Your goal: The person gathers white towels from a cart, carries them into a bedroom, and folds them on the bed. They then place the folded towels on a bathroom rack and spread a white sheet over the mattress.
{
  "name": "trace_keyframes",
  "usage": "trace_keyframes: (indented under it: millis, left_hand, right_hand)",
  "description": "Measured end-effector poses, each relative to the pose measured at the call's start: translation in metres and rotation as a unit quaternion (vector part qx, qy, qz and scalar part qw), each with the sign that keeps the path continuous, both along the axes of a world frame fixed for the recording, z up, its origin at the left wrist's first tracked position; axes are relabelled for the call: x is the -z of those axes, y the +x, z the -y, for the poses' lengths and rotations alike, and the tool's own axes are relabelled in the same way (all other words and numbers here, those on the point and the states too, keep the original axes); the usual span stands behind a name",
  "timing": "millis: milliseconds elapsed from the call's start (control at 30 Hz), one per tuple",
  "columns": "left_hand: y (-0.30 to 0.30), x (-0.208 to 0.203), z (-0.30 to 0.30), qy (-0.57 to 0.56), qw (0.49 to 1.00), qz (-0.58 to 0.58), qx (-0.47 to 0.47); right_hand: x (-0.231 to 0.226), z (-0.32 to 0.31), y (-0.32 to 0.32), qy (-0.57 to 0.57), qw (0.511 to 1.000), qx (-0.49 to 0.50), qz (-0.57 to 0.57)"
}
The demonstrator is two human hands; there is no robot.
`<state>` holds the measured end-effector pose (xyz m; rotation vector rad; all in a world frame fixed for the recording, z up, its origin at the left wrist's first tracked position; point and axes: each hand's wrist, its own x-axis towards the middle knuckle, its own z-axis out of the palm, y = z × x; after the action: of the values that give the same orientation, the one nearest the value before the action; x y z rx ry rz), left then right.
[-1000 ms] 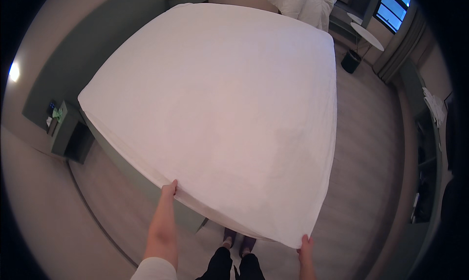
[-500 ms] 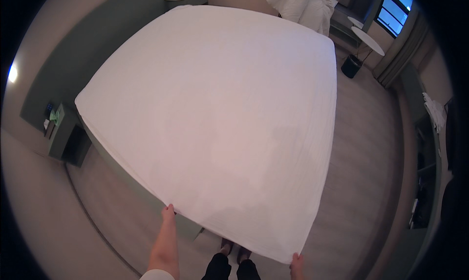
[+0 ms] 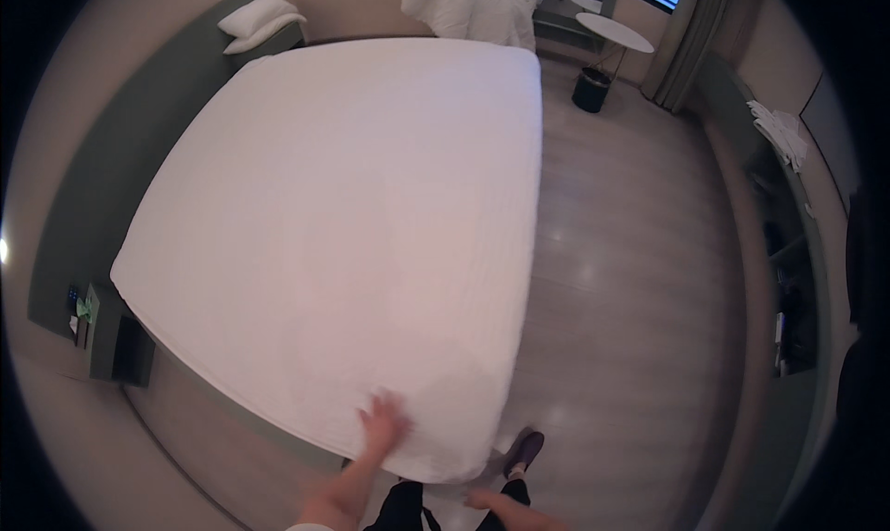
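White cloth, a sheet [image 3: 343, 207], covers the bed and fills the centre and left of the frame, its near corner lying at bottom centre. The left hand [image 3: 386, 422] is over this near part, blurred; its grip is apart, fingers spread and clamped on nothing, though contact with the cloth cannot be confirmed. The right hand [image 3: 477, 499] lies just beside the corner, in front of the trouser leg [image 3: 514, 494]; whether its grip is together or apart cannot be made out. A dark shoe [image 3: 525, 449] stands on the floor [image 3: 630, 253] near the same corner. Pillows [image 3: 260, 19] lie at upper left, a bunched duvet [image 3: 473, 7] at top centre. Likely faults: the near corner may ride up if its edge is not caught underneath; a sideways push of the left palm could raise wrinkles; the shoe might snag a loose hem.
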<state>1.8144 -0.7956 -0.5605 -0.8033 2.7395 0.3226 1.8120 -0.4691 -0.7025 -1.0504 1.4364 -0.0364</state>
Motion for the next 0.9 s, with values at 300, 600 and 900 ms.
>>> trace_keyframes:
  millis: [300,600,900]
  left_hand:
    - [-0.03,0.005,-0.187,0.156,0.867,0.315,0.352]
    - [-0.092,-0.061,-0.146,0.26,0.915,0.111,-0.287]
    - [-0.324,-0.051,-0.11,0.215,0.948,-0.009,-0.235]
  right_hand:
    - [-0.187,-0.141,-0.187,-0.033,0.91,0.405,-0.085]
    - [-0.27,-0.22,-0.418,-0.078,0.759,0.541,-0.353]
    - [-0.314,-0.241,-0.601,-0.072,0.771,0.541,-0.327]
